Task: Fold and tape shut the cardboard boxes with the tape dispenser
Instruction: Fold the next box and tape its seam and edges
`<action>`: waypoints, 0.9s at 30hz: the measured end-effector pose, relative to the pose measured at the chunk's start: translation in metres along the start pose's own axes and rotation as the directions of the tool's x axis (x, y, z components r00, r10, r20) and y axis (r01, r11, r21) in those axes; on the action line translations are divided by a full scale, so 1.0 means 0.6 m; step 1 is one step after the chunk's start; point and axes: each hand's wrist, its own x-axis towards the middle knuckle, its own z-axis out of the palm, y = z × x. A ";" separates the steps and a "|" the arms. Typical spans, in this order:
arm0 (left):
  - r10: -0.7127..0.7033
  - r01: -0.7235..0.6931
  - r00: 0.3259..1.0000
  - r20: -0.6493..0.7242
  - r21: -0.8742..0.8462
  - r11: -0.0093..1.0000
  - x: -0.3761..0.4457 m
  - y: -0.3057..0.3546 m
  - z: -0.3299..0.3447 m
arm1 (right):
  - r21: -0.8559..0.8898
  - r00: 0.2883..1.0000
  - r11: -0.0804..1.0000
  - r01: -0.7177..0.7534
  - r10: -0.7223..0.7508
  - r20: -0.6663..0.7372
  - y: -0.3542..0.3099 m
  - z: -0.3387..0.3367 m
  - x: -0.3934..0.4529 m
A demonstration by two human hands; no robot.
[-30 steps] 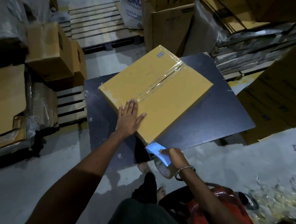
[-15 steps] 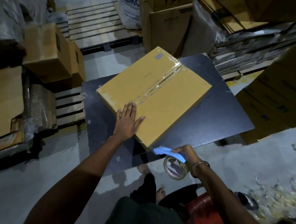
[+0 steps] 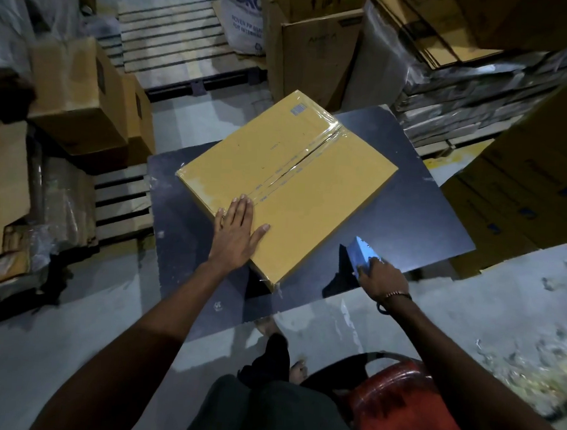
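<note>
A flat yellow-brown cardboard box lies on a dark table, its flaps closed and a strip of clear tape running along the centre seam. My left hand lies flat with straight fingers on the box's near corner, beside the end of the tape. My right hand grips the blue tape dispenser, which stands on the table to the right of the box's near corner, apart from the box. The tape roll is hidden behind the hand.
Stacked cardboard boxes and wooden pallets stand to the left and behind. Wrapped flat cartons are piled at the right, with more boxes beside the table. A red stool is under me, and debris litters the floor at the right.
My right hand has carried the tape dispenser from below the box's near corner up and to the right, onto the table. My left hand has stayed flat on the box.
</note>
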 end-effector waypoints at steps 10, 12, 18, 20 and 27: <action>-0.007 0.006 0.999 0.044 0.012 1.000 0.000 0.004 -0.008 | -0.294 0.987 0.945 0.146 -0.158 -0.015 0.054 0.013 0.050; -0.009 0.008 0.999 0.053 0.015 1.000 -0.001 0.005 -0.010 | -0.262 0.994 0.961 0.086 -0.099 -0.037 0.041 0.019 0.037; -0.013 0.013 0.998 0.060 0.003 1.000 0.000 0.006 -0.011 | -0.200 0.834 0.908 0.368 -0.417 -0.361 -0.104 -0.008 -0.040; -0.020 0.020 0.998 0.066 0.009 1.000 -0.001 0.008 -0.013 | -0.254 0.778 0.824 0.506 -0.563 -0.277 -0.167 -0.027 -0.064; -0.012 0.012 0.999 0.039 0.019 1.000 -0.001 0.003 -0.006 | -0.281 0.765 0.723 0.631 -0.640 0.068 -0.263 -0.029 -0.043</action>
